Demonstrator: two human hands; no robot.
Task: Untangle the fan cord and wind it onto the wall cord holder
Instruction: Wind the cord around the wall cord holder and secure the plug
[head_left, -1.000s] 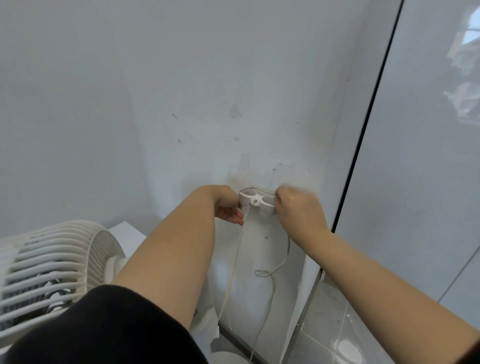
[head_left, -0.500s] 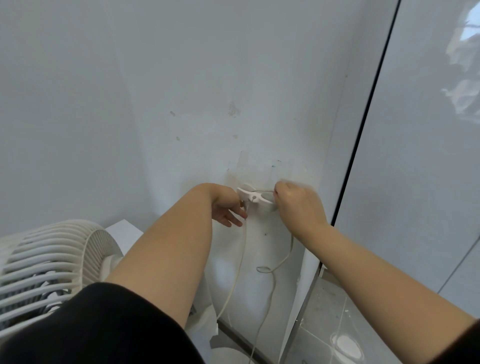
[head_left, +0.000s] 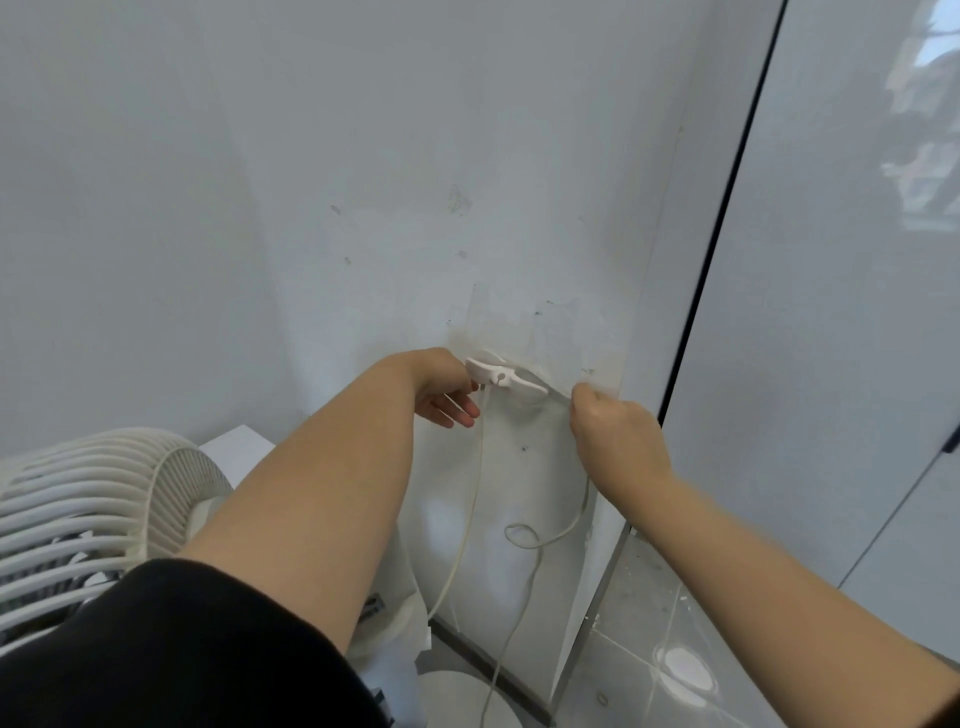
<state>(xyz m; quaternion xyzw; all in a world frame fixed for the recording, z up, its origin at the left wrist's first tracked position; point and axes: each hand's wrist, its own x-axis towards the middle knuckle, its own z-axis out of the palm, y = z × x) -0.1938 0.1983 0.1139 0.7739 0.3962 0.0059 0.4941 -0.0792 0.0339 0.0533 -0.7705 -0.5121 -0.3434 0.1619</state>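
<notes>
A white cord holder is stuck to the wall at hand height. The white fan cord hangs from its left end down toward the floor; another stretch loops in a small curl below my right hand. My left hand rests just left of the holder, fingers loosely apart, touching the cord's top. My right hand is closed on the cord just right of the holder, pulling it taut from the holder's right wing. The white fan stands at lower left.
A white wall corner and a glossy panel with a black vertical strip stand to the right. Grey tiled floor lies below right. A white round base sits on the floor under the cord.
My right hand has moved right and down, away from the holder, drawing the cord with it. My left hand's fingers have opened and shifted slightly left of the holder.
</notes>
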